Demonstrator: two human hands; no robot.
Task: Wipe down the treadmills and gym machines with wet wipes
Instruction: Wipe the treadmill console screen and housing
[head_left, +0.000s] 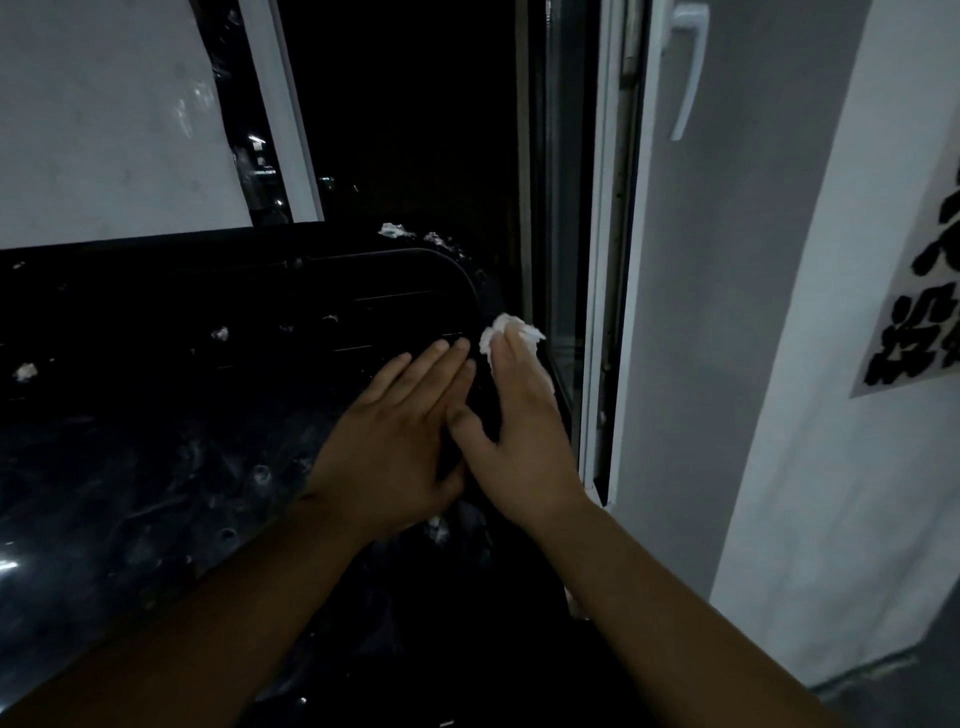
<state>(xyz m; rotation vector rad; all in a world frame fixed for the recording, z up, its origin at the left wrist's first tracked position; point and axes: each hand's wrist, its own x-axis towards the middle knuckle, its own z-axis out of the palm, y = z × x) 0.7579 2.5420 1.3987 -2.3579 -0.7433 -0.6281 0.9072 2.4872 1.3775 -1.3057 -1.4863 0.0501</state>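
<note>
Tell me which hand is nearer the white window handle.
Right. The right hand lies below the handle, pressing a wipe beside the window frame; the left hand lies further left.

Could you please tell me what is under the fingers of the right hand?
A crumpled white wipe lies under the right hand, pressed onto the black machine cover. Only its edge shows past the fingertips; the rest is hidden by the hand.
</note>
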